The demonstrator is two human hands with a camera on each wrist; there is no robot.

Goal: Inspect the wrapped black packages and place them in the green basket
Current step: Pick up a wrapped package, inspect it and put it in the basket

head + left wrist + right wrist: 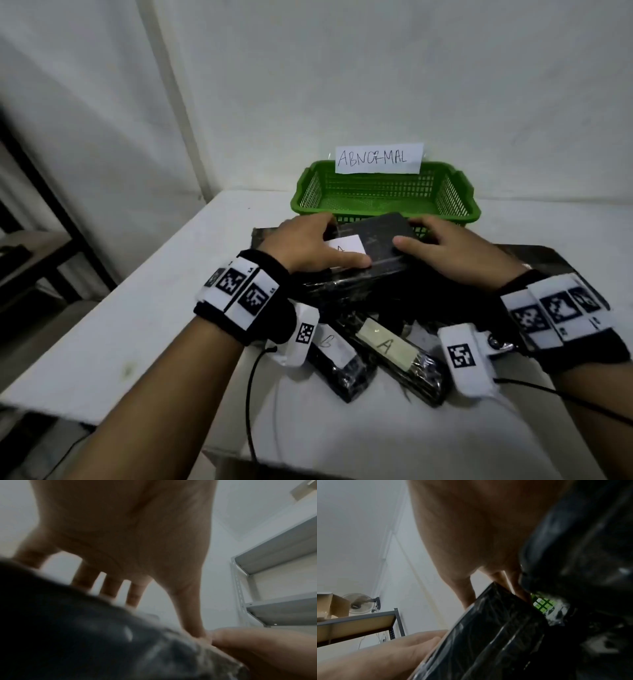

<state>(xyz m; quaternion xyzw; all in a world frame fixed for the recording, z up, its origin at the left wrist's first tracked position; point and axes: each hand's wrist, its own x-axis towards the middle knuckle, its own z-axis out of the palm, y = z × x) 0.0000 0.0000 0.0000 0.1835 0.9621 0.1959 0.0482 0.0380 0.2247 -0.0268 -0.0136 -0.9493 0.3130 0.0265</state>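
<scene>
A flat, plastic-wrapped black package [375, 240] with a white label lies atop the pile, just before the green slatted plastic basket [383, 192]. Two slimmer wrapped black packages, labelled B [337, 359] and A [399, 356], lie nearer.

White walls [342, 68], white table [171, 308], metal shelving [274, 574]

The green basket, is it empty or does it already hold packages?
Empty: the green basket shows only its bare mesh floor in the head view.

Storeroom: metal shelving [274, 563], cardboard box [332, 605], bare walls.
</scene>
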